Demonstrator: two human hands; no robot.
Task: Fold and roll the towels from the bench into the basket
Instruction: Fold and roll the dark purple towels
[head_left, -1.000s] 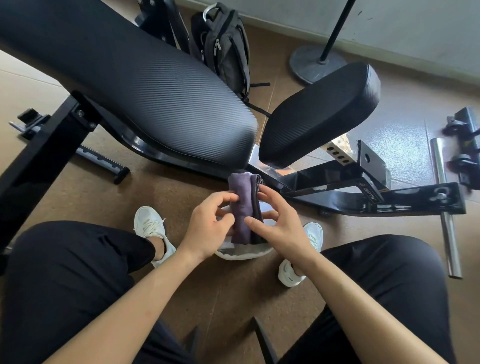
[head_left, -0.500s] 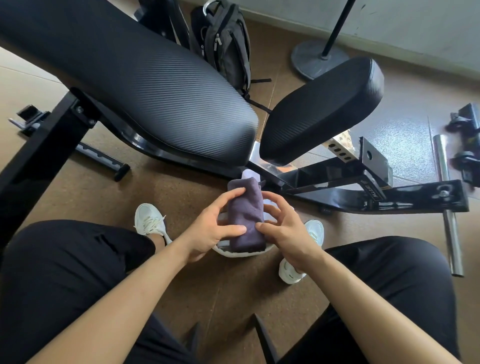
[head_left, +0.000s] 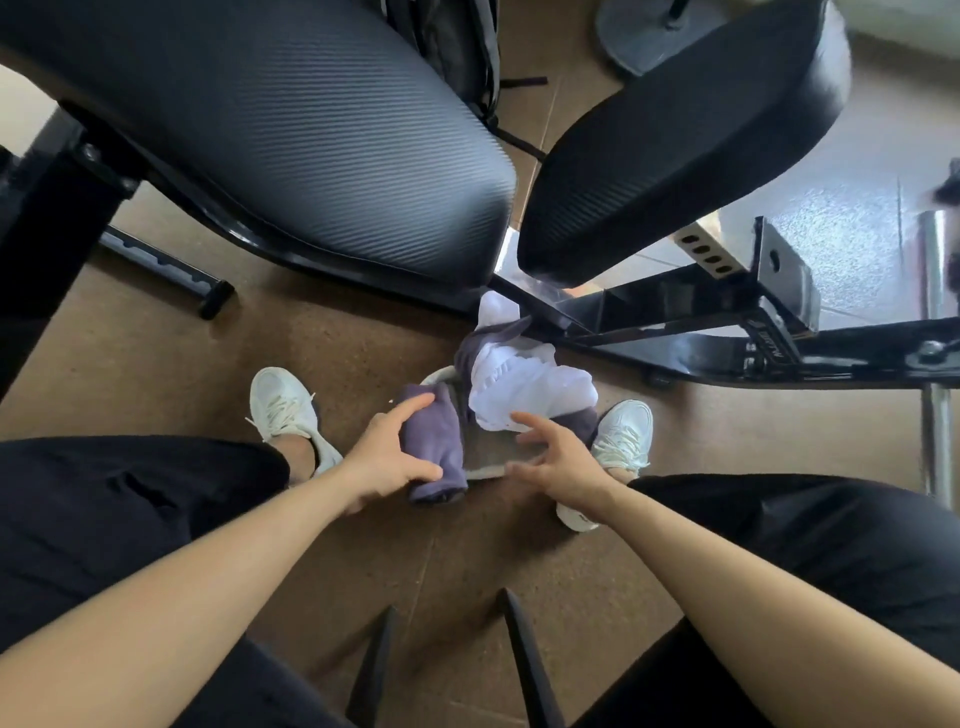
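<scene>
Left hand is curling thumb and fingers round the rolled purple towel, holding it over the left side of the basket. The basket is sitting on the floor between the person's white shoes. Whether the roll is touching the basket yet is not clear. Right hand is hovering just right of the roll, fingers spread and holding nothing. A white towel is lying loosely bunched across the far right of the basket, with more purple cloth showing beneath it. The roll appears to be going in now. To do this well, the grip should be staying snug round the middle so the layers are not springing loose, and the roll should be going down flat along the left wall. The free hand could be steadying the rim or nudging the white towel aside for room.
</scene>
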